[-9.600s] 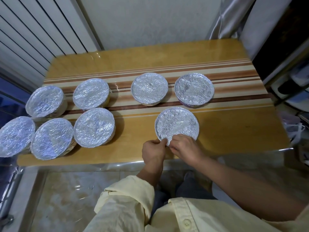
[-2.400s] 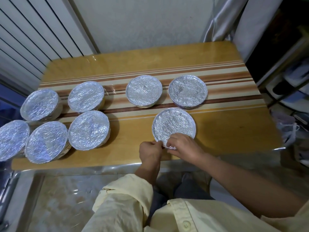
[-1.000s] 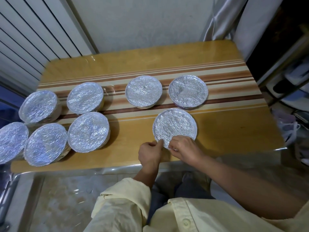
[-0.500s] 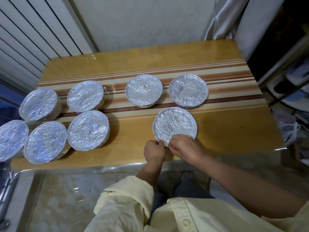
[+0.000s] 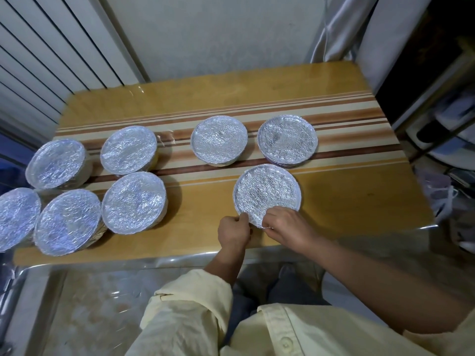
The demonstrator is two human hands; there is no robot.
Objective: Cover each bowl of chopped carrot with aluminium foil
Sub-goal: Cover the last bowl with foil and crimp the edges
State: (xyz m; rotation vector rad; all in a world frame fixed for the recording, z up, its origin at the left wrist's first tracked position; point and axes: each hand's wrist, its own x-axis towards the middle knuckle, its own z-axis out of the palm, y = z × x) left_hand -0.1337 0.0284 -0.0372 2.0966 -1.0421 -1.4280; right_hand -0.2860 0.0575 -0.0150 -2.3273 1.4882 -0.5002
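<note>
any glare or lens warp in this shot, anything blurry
Head view: the wide lens bows the table edges; glare streaks its front lip; foil on the left bowls glints bluish, the near bowl greyer; left hand and right hand look sharp; the floor below is slightly smeared.

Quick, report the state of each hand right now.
Left hand: closed, fingers pinching the near rim of the nearest foil-covered bowl.
Right hand: closed, fingers pinching the foil at the same rim.
</note>
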